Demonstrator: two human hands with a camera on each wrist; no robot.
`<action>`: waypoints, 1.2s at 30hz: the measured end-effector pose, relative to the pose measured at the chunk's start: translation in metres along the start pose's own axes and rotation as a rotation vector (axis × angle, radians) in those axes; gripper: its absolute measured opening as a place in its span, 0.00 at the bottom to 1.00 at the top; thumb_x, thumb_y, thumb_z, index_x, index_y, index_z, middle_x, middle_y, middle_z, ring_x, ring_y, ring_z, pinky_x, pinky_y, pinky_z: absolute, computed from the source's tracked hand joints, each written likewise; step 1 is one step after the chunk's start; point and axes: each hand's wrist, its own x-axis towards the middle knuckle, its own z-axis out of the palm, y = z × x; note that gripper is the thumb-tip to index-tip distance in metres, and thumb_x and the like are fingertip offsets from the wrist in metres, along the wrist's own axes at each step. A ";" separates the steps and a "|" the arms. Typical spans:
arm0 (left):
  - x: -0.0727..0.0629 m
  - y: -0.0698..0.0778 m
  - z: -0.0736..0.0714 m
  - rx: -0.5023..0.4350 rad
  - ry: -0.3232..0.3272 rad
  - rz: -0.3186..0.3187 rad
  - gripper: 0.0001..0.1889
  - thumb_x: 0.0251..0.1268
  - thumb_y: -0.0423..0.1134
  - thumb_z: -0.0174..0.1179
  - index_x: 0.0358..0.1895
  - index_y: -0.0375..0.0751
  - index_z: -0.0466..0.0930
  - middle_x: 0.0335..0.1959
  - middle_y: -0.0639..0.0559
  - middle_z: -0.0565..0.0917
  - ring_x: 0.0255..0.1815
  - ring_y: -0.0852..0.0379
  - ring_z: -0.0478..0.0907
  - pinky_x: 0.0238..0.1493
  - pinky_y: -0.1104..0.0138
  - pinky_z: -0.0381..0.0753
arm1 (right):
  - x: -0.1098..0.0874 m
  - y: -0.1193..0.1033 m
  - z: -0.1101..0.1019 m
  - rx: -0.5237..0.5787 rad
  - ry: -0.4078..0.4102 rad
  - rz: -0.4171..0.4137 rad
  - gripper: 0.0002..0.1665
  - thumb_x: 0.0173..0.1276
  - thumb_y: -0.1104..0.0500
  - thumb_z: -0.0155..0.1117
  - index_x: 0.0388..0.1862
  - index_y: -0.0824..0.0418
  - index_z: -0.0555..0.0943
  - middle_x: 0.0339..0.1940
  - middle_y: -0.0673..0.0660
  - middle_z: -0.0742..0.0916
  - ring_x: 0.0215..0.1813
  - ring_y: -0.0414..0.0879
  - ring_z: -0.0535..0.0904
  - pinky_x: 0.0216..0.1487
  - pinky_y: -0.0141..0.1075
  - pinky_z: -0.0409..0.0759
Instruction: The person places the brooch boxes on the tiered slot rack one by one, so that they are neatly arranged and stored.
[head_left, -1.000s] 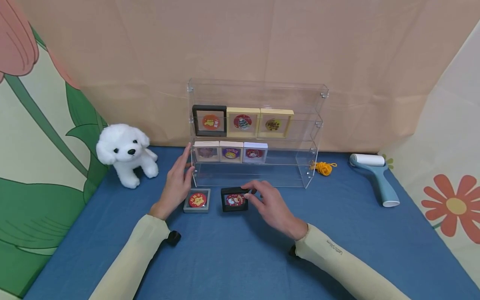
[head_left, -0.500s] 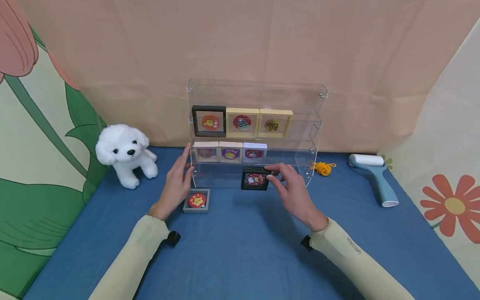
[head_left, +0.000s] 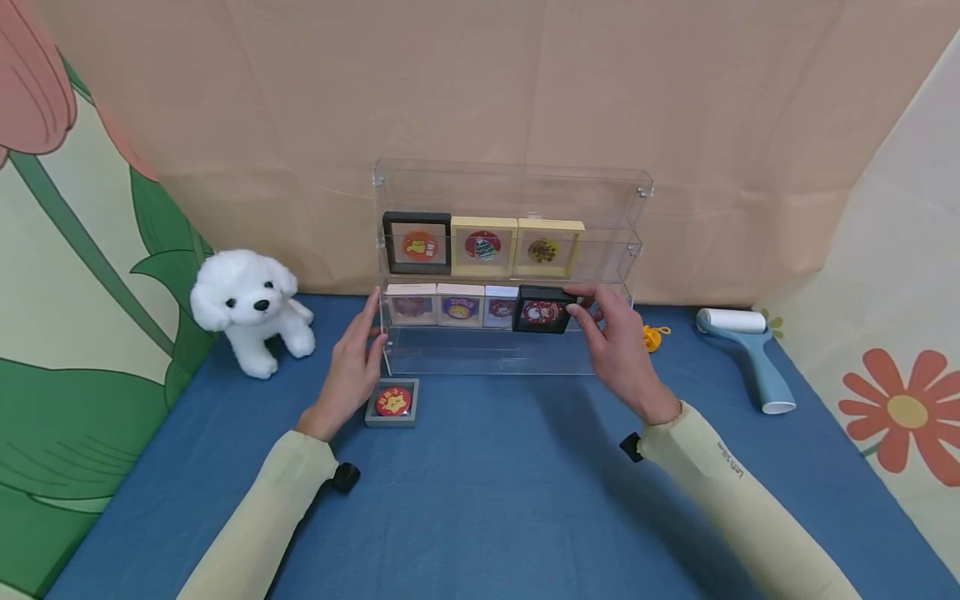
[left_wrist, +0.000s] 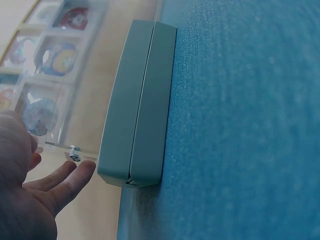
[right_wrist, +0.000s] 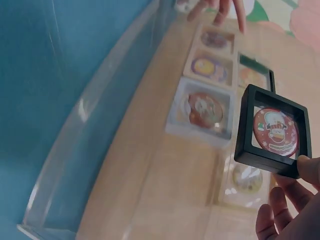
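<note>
My right hand (head_left: 624, 354) pinches the right side of a small black display frame (head_left: 542, 311) with a red round badge inside. In the head view the black frame overlaps the right edge of a white frame (head_left: 499, 307) on the middle tier of a clear acrylic stand (head_left: 465, 354). The right wrist view shows it held apart, in front of the stand. My left hand (head_left: 347, 371) rests with extended fingers against the stand's left side. Just below that hand a grey frame (head_left: 392, 403) with a red star badge lies on the blue cloth; its teal-looking edge (left_wrist: 137, 105) fills the left wrist view.
On the upper tier stand a black frame (head_left: 417, 243) and two cream frames (head_left: 483, 247). Two more pale frames (head_left: 461, 306) share the middle tier. A white plush dog (head_left: 251, 308) sits left; orange cord (head_left: 656, 337) and a blue lint roller (head_left: 753, 358) lie right.
My right hand has lifted the black frame off the cloth and carried it up and right, to the middle tier's height. My left hand stays at the stand's side.
</note>
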 end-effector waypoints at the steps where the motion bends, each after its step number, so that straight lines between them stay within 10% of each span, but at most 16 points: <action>1: 0.000 0.000 0.000 -0.001 -0.001 -0.001 0.43 0.76 0.26 0.53 0.84 0.61 0.42 0.76 0.38 0.63 0.59 0.35 0.79 0.48 0.45 0.84 | 0.003 0.001 -0.001 0.002 0.009 -0.007 0.17 0.77 0.61 0.59 0.63 0.60 0.79 0.52 0.57 0.83 0.46 0.49 0.73 0.43 0.43 0.73; 36: -0.001 0.000 -0.001 -0.015 -0.012 -0.009 0.42 0.77 0.29 0.53 0.84 0.61 0.42 0.75 0.37 0.64 0.58 0.35 0.79 0.51 0.46 0.83 | 0.038 0.036 0.000 -0.052 0.059 0.044 0.16 0.78 0.63 0.57 0.62 0.61 0.78 0.51 0.58 0.82 0.48 0.50 0.72 0.40 0.40 0.72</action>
